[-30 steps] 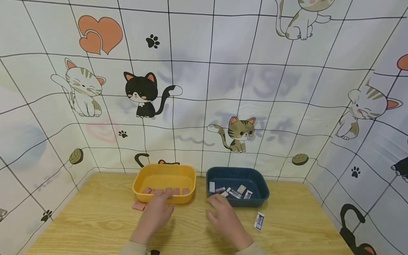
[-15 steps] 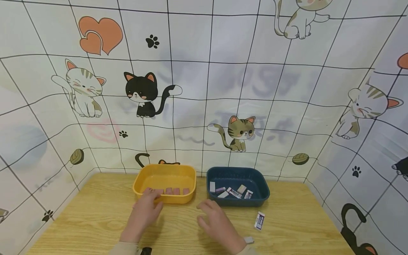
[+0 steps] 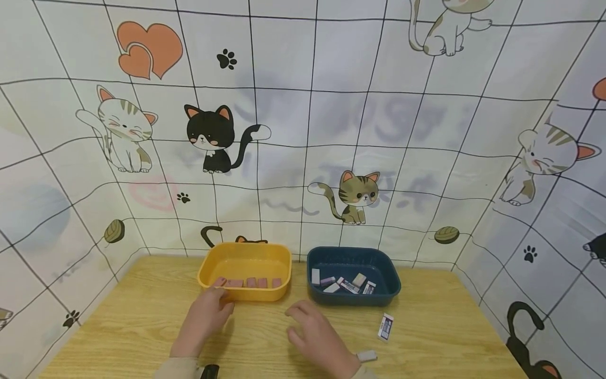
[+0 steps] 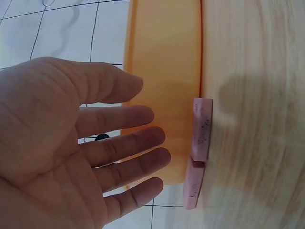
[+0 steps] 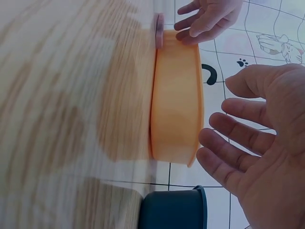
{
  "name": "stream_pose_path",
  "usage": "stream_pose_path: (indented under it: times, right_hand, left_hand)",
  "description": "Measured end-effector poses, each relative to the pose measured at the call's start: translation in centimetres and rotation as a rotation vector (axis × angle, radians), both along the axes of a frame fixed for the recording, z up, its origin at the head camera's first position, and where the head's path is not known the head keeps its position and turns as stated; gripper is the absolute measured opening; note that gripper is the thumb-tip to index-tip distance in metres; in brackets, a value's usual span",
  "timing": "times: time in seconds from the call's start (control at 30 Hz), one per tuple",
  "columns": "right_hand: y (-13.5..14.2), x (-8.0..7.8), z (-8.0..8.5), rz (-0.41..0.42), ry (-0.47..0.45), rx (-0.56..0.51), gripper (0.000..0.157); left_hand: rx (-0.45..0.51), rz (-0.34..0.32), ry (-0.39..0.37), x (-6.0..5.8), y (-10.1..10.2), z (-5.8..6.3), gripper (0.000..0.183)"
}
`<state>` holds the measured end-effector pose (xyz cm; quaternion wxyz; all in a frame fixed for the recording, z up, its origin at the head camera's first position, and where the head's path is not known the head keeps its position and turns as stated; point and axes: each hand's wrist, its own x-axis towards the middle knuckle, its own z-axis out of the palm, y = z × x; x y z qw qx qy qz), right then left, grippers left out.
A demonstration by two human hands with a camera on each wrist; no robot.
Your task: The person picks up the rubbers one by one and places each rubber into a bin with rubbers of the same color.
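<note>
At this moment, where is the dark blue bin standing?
In the head view, the dark blue bin stands right of the yellow bin on the table, near the patterned wall.

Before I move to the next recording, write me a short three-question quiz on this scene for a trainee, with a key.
1. Multiple choice: in the head view, what colour are the pieces inside the yellow bin?
A) green
B) pink
C) black

2. True or false: the right hand is gripping one of the pieces.

3. Count: in the left wrist view, how many blocks show outside the yellow bin?

Key:
1. B, pink.
2. False; it is open and holds nothing.
3. Two.
</note>
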<state>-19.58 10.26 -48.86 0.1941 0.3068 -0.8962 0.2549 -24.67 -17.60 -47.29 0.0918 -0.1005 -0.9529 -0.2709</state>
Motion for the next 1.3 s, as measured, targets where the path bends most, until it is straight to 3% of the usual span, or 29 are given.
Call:
stream_pose_path:
  times: [0.33,0.83,0.93,1.13,1.3]
  right_hand:
    - [-0.2,0.2,0.0,0.017,-0.045,0.011,0.021]
    - [-0.3,0.2,-0.1,0.031,-0.052,0.040,0.018]
    - [-0.2,0.2,0.0,0.032,-0.071,0.047,0.018]
    - [-0.2,0.3,0.0,0.029,-0.116,0.055,0.019]
    - [-0.1,0.3,-0.1,0.030,-0.113,0.061,0.019]
  left_hand:
    - [-0.049,-0.003,-0.007,0.0,0.2,-1.1,0.029]
    - [-0.160,0.015,-0.027,0.3,0.9,-0.8,0.014]
    - [-0.138,-0.014,-0.020,0.4,1.2,-0.8,0.017]
    - [-0.049,-0.054,-0.079,1.1,1.8,-0.6,0.017]
    - [-0.038,-0.065,-0.085,1.3,2.1,-0.7,0.020]
